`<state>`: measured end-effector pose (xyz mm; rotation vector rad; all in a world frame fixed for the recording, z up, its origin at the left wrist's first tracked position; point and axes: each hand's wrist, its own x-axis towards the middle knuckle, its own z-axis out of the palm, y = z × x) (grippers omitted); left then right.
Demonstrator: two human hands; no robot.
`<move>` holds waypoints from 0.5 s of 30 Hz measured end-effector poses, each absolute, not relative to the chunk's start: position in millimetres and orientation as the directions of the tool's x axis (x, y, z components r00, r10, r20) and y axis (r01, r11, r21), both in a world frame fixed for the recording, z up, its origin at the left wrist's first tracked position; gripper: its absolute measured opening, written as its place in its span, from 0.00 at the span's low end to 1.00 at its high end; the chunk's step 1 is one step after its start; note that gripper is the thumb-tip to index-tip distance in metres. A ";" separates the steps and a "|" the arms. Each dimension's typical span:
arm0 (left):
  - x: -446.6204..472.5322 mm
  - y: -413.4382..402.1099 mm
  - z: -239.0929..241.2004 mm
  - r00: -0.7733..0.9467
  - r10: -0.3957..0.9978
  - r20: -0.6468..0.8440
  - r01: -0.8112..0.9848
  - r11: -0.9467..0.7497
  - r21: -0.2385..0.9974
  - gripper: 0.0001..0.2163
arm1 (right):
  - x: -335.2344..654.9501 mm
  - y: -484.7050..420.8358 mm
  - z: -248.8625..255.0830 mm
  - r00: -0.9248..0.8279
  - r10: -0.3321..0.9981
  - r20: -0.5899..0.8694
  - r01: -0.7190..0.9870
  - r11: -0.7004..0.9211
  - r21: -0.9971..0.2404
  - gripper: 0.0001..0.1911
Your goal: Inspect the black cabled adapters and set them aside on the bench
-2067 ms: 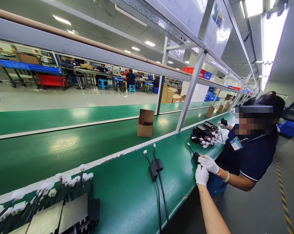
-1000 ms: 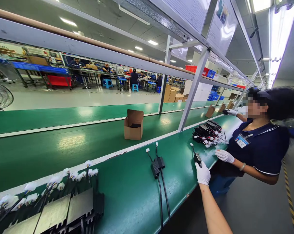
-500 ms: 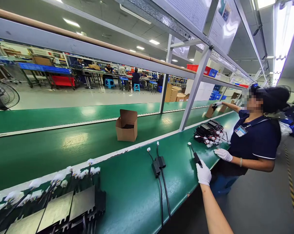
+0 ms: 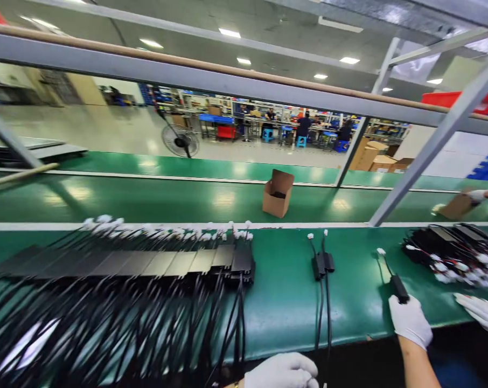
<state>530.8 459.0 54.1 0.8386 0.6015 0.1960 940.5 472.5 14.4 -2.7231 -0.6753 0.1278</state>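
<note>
Head view: low on the right of the frame, the right hand (image 4: 409, 321), in a white glove, rests on the near end of a small black adapter (image 4: 399, 288) lying on the green bench top (image 4: 284, 302). The fingers curl over that end, though whether they actually pinch it cannot be told. The adapter's thin lead runs up and left to a white plug (image 4: 381, 251).

At the bottom edge, just right of centre, the left hand (image 4: 283, 372) — also gloved — is loosely curled with its knuckles up, close by the black cables that hang over the bench's front edge; a grip on any of them cannot be made out.

Between the two hands, a little higher, a pair of adapters (image 4: 322, 263) lies side by side, cables trailing down toward the near edge. Across the left half runs a long row of adapters (image 4: 147, 263), with white plugs above and a mass of cables below.

At the right edge sits a heap of adapters (image 4: 450, 250), and below it a co-worker's gloved hand (image 4: 480, 312) lies flat on the bench. On the conveyor belt (image 4: 167, 199) behind, right of centre, stands an open cardboard box (image 4: 277, 195).
</note>
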 end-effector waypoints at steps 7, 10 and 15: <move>523.3 458.4 56.0 0.820 0.401 -0.408 0.110 0.590 0.800 0.21 | 924.2 481.0 10.6 0.886 0.423 -0.191 0.374 -0.894 -0.247 0.47; 511.0 465.8 45.7 0.838 0.379 -0.393 0.141 0.544 0.827 0.24 | 915.3 483.6 6.4 0.878 0.443 -0.180 0.394 -0.884 -0.252 0.47; 482.3 480.4 43.1 0.857 0.328 -0.397 0.186 0.521 0.833 0.24 | 916.2 485.3 -1.3 0.901 0.416 -0.125 0.382 -0.896 -0.227 0.45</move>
